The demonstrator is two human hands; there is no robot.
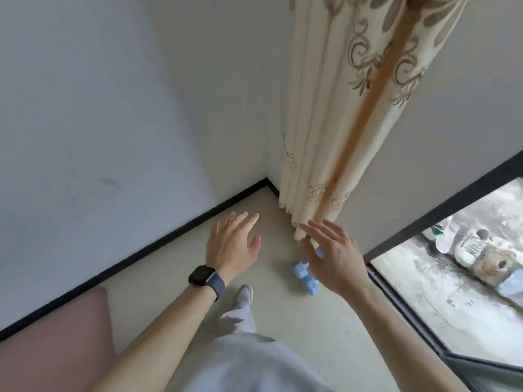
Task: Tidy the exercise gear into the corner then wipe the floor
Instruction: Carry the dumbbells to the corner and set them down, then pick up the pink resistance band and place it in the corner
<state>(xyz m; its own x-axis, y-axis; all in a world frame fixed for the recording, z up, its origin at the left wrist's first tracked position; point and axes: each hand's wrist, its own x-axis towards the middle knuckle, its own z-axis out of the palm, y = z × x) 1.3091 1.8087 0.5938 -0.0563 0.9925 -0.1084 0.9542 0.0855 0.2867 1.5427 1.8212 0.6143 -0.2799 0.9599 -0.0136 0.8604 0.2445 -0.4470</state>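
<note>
Light blue dumbbells (304, 275) lie on the pale floor (297, 321) near the room corner, just below the curtain's hem; my right hand partly hides them. My right hand (334, 256) hovers above them, fingers spread, holding nothing. My left hand (233, 241), with a ring and a dark watch on the wrist, is stretched out towards the corner, fingers apart and empty.
A cream patterned curtain (348, 123) hangs into the corner. White walls meet at a black skirting board (158, 244). A floor-level window (452, 292) is at the right. A pink mat or cushion (56, 346) lies at the lower left. My foot (244, 295) stands between the hands.
</note>
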